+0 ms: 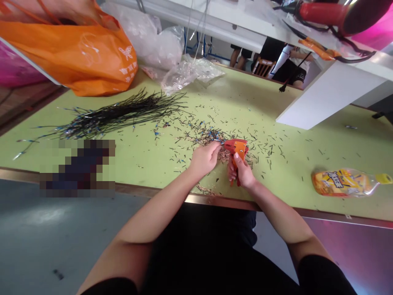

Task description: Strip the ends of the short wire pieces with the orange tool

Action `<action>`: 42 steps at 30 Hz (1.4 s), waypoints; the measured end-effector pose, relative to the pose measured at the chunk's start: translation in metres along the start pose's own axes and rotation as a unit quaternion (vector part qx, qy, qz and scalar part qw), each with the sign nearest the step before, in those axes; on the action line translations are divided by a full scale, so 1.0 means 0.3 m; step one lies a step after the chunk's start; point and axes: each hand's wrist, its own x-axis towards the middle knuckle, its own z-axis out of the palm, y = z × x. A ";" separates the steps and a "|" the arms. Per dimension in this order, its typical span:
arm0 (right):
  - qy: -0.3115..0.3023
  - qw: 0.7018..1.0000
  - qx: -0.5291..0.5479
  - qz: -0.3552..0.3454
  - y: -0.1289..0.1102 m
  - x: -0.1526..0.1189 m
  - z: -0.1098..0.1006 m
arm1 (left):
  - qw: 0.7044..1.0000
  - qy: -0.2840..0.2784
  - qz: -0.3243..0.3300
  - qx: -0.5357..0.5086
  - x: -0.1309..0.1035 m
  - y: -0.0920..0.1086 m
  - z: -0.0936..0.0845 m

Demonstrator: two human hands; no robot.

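curling right fingers (238, 159) round tool (240, 147), left fingers (215, 148) pinched, hold unclear, black clippings (203, 136) around

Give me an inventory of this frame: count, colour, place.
Table: 1, green, centre
Wire stripper: 1, red and orange, table centre
Wire bundle: 1, black, table's left
Wire scraps: many, black, some blue, around the stripper
Drink bottle: 1, yellow cap, lying table right
Carrier bag: 1, orange, upper left
Plastic bags: several, clear, beside it
Shelf: 1, white, above table
Appliance: 1, red and black, upper right
Pixelated object: 1, dark, table's front left
Wooden chair: 1, brown, background
People: at least two, dark shorts, background
Left hand: 1, bare, at stripper's nose
Right hand: 1, bare, gripping stripper
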 end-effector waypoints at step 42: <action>-0.117 0.990 0.076 0.019 -0.034 0.015 0.014 | 0.989 0.093 -0.030 -0.113 -0.010 0.031 -0.012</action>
